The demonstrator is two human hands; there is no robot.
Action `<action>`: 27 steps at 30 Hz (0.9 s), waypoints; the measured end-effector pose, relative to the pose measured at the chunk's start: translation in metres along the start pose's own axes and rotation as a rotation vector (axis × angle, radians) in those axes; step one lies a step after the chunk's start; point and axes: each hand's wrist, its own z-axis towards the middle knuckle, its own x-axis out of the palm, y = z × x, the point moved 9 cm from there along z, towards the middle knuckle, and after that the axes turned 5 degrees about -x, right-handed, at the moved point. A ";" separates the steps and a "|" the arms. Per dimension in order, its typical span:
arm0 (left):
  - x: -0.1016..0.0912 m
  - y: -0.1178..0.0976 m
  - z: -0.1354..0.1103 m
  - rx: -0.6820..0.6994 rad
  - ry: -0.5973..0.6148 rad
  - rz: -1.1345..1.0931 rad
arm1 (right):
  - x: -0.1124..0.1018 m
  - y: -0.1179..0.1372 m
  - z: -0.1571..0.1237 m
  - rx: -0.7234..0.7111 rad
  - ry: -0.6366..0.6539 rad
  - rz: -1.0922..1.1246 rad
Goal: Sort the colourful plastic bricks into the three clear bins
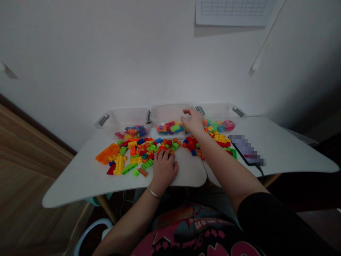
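Observation:
My left hand (164, 167) lies palm down at the front edge of a spread of loose plastic building bricks (153, 146). Its fingers are apart and touch the bricks; no brick shows in its grasp. Raised over the front of the middle clear bin (170, 111) is my right hand (194, 122), thumb and fingers apart with nothing between them. Inside that bin lie mixed bricks (172, 127). Near my left hand are a green brick (147, 164) and a brown brick (143, 172).
A left bin (128, 115) holds bricks, and a right bin (218, 108) holds rounder coloured pieces beside a pink one (228, 125). An orange piece (108, 153) and yellow bricks (119, 165) lie left. A phone-like device (246, 151) with a cable rests right. The wall stands behind the white table (80, 181).

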 end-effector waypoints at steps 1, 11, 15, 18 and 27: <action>0.000 0.000 0.000 -0.001 0.002 0.000 | -0.004 0.006 -0.005 -0.026 -0.020 -0.010; -0.002 -0.001 0.000 0.005 -0.011 -0.005 | 0.026 0.040 -0.106 -0.271 0.237 0.018; -0.001 0.000 0.001 0.005 -0.007 0.000 | 0.043 0.026 -0.133 -0.277 0.352 -0.064; -0.001 0.000 0.001 0.000 -0.004 0.001 | 0.046 0.020 -0.137 -0.277 0.376 -0.101; -0.003 -0.002 0.000 0.001 -0.001 0.000 | 0.044 0.027 -0.138 -0.316 0.379 -0.145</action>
